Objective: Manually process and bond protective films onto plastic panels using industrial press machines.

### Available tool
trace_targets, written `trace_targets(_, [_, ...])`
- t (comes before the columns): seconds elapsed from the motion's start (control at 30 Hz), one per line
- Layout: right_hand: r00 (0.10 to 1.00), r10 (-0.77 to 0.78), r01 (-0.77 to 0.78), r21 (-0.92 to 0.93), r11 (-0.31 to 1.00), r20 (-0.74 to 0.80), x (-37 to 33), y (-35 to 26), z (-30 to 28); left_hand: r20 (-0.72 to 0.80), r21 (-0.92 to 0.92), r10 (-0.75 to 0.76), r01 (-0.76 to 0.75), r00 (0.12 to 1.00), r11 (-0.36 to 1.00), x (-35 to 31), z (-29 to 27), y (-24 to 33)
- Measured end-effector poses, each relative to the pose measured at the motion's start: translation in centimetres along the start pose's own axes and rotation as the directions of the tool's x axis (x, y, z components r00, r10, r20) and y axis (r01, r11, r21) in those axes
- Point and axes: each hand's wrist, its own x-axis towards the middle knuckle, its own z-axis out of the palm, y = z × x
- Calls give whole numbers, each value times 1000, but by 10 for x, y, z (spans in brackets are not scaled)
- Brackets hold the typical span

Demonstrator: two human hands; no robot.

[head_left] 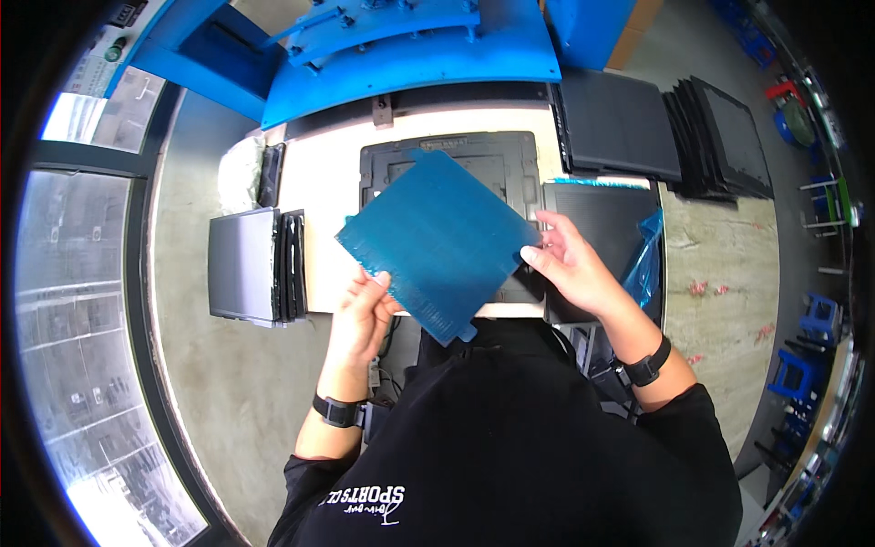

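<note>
A square blue sheet, tilted like a diamond, is held up in front of me; it has small tabs at some edges. My left hand pinches its lower left edge, thumb on top. At its right corner, my right hand grips it between thumb and fingers. Behind and below the sheet lies a black moulded frame on the pale worktable; the sheet hides most of its middle. Just right of it is a dark flat panel with crumpled blue film along its side.
A blue press with bolts spans the far side of the table. Stacked black panels stand far right, with more upright panels beyond. At left are further dark panels and a white plastic bag. Blue stools line the right.
</note>
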Motion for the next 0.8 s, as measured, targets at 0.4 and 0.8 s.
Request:
trace_targets(0.4, [964,260,-214,414,885,-58,36,-5,17,88,235,-173,148,981,961,53,-38,18])
trace_targets(0.8, [859,-185,19,-331,943,-478,37,-38,59,168,85,9,-24,986,996,107,-61,83])
